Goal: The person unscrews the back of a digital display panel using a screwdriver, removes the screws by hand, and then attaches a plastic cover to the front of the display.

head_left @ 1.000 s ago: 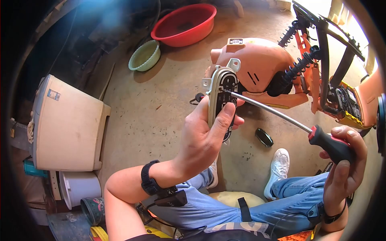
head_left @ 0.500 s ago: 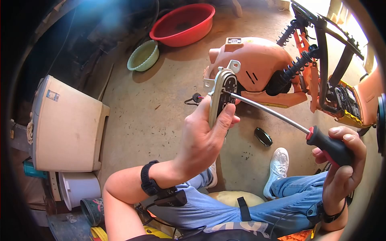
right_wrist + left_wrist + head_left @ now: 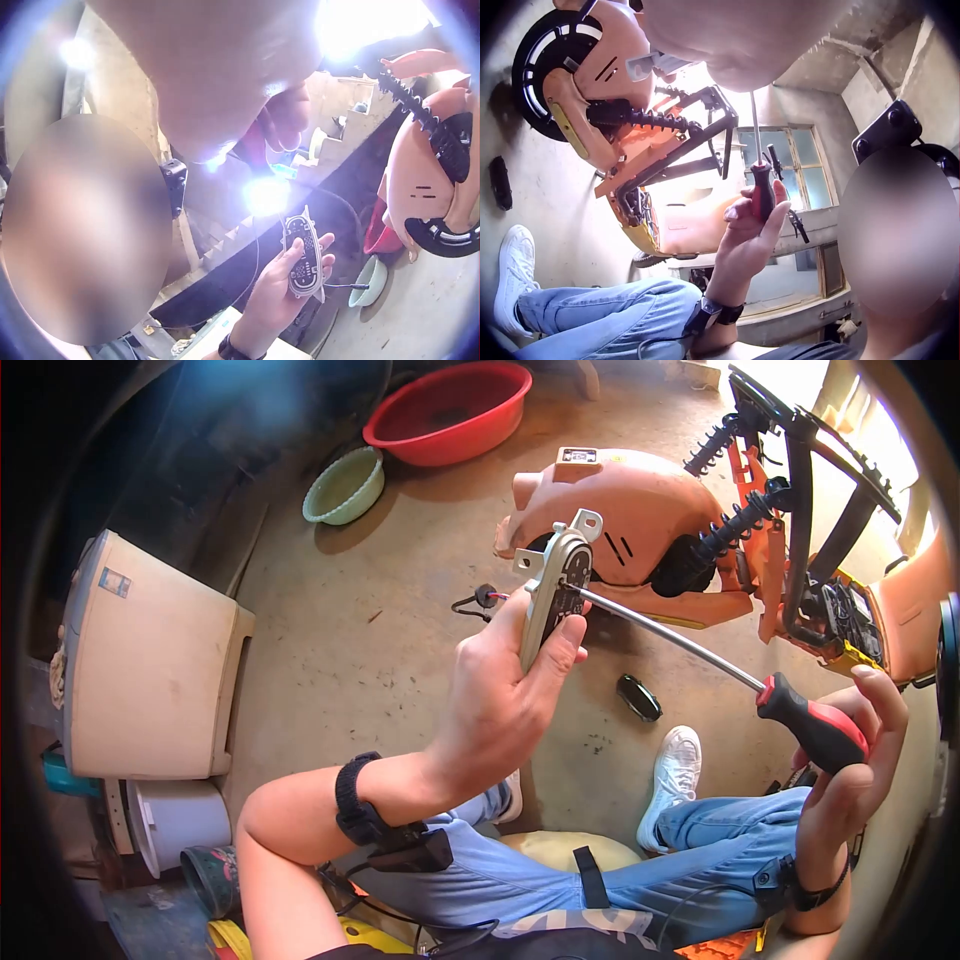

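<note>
bare concrete floor (image 3: 340,650) lies below as the left hand (image 3: 500,700) wraps round a grey lamp unit (image 3: 555,595), holding it upright and steady before an orange scooter shell (image 3: 640,510) so the screwdriver (image 3: 670,640), its red-black handle gripped in the right hand (image 3: 850,780), can bear on the unit's face.

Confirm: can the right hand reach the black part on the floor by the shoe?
Probably not as is: the right hand grips the screwdriver, tip on the lamp unit held by the left hand. Nothing lies over the black part itself.
</note>
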`<state>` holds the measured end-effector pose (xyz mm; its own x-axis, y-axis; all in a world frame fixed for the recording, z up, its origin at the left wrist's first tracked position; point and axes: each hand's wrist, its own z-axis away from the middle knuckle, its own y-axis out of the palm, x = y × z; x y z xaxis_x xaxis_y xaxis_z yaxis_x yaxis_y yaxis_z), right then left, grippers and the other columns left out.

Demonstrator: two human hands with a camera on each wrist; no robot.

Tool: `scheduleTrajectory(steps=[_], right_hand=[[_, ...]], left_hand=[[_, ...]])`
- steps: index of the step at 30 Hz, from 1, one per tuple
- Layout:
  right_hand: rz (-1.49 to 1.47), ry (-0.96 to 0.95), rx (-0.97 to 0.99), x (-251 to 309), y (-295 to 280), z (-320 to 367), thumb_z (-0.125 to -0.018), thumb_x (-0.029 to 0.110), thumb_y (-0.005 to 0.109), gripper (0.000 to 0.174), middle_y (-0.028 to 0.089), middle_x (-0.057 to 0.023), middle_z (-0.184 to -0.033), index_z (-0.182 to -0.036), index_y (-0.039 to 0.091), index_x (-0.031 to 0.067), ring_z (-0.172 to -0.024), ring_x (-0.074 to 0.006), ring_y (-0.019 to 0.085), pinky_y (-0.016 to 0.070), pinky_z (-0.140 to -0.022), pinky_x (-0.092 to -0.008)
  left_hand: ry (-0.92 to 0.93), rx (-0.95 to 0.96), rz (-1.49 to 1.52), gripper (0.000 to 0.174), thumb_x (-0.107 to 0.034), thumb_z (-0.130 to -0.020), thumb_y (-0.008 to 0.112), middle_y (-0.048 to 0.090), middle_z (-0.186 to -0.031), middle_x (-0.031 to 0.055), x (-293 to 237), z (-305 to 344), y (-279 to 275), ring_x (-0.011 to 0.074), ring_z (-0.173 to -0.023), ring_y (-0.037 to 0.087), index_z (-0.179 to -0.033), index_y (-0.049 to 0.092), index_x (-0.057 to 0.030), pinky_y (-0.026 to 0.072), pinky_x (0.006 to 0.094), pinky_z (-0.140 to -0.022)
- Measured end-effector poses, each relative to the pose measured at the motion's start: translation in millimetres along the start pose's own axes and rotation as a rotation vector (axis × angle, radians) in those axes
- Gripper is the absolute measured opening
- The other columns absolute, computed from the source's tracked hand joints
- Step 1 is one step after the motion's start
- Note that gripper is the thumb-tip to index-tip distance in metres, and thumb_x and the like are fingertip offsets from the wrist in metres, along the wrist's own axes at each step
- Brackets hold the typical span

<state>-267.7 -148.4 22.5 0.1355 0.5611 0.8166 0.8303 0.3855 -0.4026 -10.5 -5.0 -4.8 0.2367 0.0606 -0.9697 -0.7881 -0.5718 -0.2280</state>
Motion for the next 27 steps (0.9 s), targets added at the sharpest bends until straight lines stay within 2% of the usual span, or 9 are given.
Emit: scheduleTrajectory(steps=[4,5,10,12,16,18,20,25,27], right_hand=[[0.129,-0.181,-0.087,10.5,24.1,-8.0,-0.089,0.062,0.061,0.083,0.059,-0.0153,-0.102,-0.14,0.032,0.0034,-0.073,-0.0131,0.055,0.047,-0.068,-0.0259],[0.125,-0.182,-0.053,10.5,22.0,-7.6,-0.091,0.054,0.063,0.076,0.058,-0.0164,-0.105,-0.139,0.031,0.0041,-0.077,-0.0135,0.054,0.0468,-0.072,-0.0266],[0.1,-0.094,-0.047,5.8,8.8,1.0,-0.094,0.058,0.057,0.07,0.059,-0.0141,-0.098,-0.133,0.036,0.004,-0.074,-0.0121,0.054,0.0452,-0.069,-0.0248],[0.024,-0.03,-0.014,1.4,1.2,3.6,-0.093,0.063,0.055,0.072,0.059,-0.0127,-0.094,-0.131,0.038,0.0037,-0.073,-0.0114,0.054,0.0443,-0.067,-0.0244],[0.082,-0.059,-0.065,11.0,18.3,-5.2,-0.089,0.065,0.058,0.079,0.057,-0.0132,-0.1,-0.133,0.039,0.0029,-0.075,-0.0124,0.054,0.0452,-0.07,-0.025],[0.068,-0.057,-0.061,14.8,23.4,-7.4,-0.088,0.063,0.063,0.08,0.056,-0.0141,-0.105,-0.134,0.038,0.0029,-0.079,-0.0129,0.053,0.0456,-0.071,-0.0253],[0.095,-0.075,-0.062,11.7,21.1,-6.7,-0.088,0.059,0.065,0.076,0.054,-0.015,-0.109,-0.133,0.039,0.0034,-0.083,-0.0132,0.053,0.0458,-0.073,-0.0255],[0.091,0.019,-0.101,10.4,15.0,-4.8,-0.089,0.073,0.049,0.08,0.056,-0.0052,-0.077,-0.126,0.044,0.0027,-0.054,-0.0091,0.052,0.0423,-0.054,-0.0216],[0.073,0.008,-0.089,10.0,17.5,-7.4,-0.089,0.072,0.05,0.079,0.056,-0.0056,-0.079,-0.127,0.044,0.0032,-0.056,-0.0092,0.051,0.0425,-0.055,-0.0216]], left_hand=[[0.005,-0.023,0.044,0.026,-0.021,-0.103,0.056,0.065,-0.098,0.0044,3.7,-2.0,-0.7,0.0092,-0.084,0.064,-0.115,0.06,0.0019,0.0521,0.0249,-0.075],[0.013,-0.026,0.042,0.026,-0.021,-0.103,0.056,0.065,-0.098,0.004,5.0,-1.9,-0.9,0.009,-0.084,0.064,-0.115,0.061,0.0015,0.0519,0.0246,-0.075],[0.017,-0.015,0.032,0.026,-0.021,-0.103,0.056,0.064,-0.097,0.0025,7.8,-1.7,0.5,0.0083,-0.084,0.063,-0.117,0.062,0.0003,0.0511,0.0237,-0.075],[0.113,-0.062,0.062,0.023,-0.02,-0.101,0.057,0.065,-0.08,0.0127,14.6,-2.1,4.2,0.0177,-0.072,0.065,-0.111,0.058,0.0008,0.051,0.033,-0.067],[0.106,-0.064,0.012,0.023,-0.02,-0.101,0.057,0.064,-0.076,0.014,11.2,-2.5,0.5,0.019,-0.07,0.065,-0.111,0.058,0.0007,0.0502,0.0342,-0.065],[-0.004,-0.007,-0.045,0.027,-0.021,-0.103,0.057,0.064,-0.099,0.0023,6.4,-1.5,-3.2,0.0076,-0.083,0.062,-0.118,0.061,0.0007,0.0498,0.0229,-0.073],[-0.016,-0.001,-0.03,0.028,-0.021,-0.103,0.057,0.064,-0.1,0.003,6.8,-1.3,-4.0,0.0079,-0.083,0.062,-0.119,0.061,0.0007,0.0502,0.0233,-0.074],[-0.034,0.007,0.026,0.03,-0.022,-0.102,0.057,0.066,-0.105,0.005,7.7,0.6,-1.8,0.0089,-0.084,0.063,-0.121,0.059,0.0011,0.0516,0.0243,-0.076],[-0.046,0.015,-0.008,0.031,-0.022,-0.102,0.057,0.067,-0.107,0.0052,6.3,0.1,-3.1,0.009,-0.086,0.063,-0.122,0.058,0.0014,0.0522,0.0245,-0.077]])
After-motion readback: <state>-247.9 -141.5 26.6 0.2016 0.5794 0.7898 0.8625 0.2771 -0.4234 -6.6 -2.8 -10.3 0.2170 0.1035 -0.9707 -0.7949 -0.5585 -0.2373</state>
